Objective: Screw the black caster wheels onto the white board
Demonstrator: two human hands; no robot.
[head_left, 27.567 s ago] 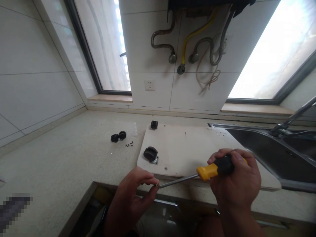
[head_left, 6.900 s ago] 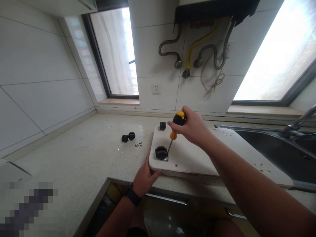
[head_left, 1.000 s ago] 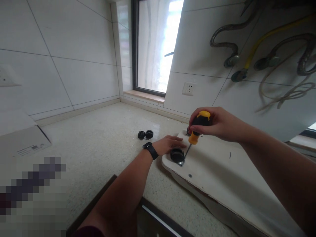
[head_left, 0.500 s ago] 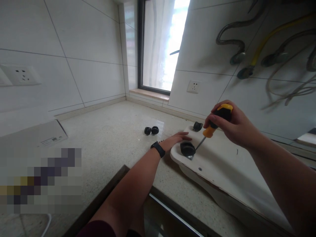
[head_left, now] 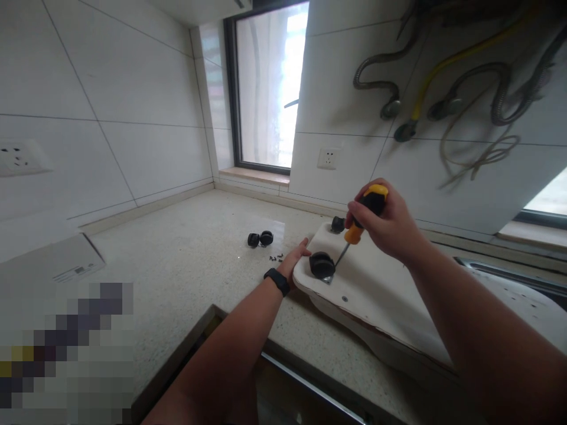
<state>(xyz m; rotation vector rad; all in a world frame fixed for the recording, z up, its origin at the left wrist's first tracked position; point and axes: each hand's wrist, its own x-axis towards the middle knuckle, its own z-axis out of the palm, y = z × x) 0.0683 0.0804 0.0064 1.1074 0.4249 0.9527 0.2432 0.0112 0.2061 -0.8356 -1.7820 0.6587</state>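
Screwdriver [head_left: 353, 235], clasped by fingers of my right hand [head_left: 390, 221], seems to work at the caster [head_left: 322, 265] atop the board [head_left: 378, 289]; left hand [head_left: 296, 258] at board's edge, grip unclear; next needs steady pressure.

No text is legible; the white box [head_left: 42, 254] bears print [head_left: 71, 274], apparently too small to read.

We see a yellow-and-black screwdriver [head_left: 373, 202], black casters [head_left: 322, 265], a white board [head_left: 376, 301] and a pale, speckled countertop [head_left: 199, 248].
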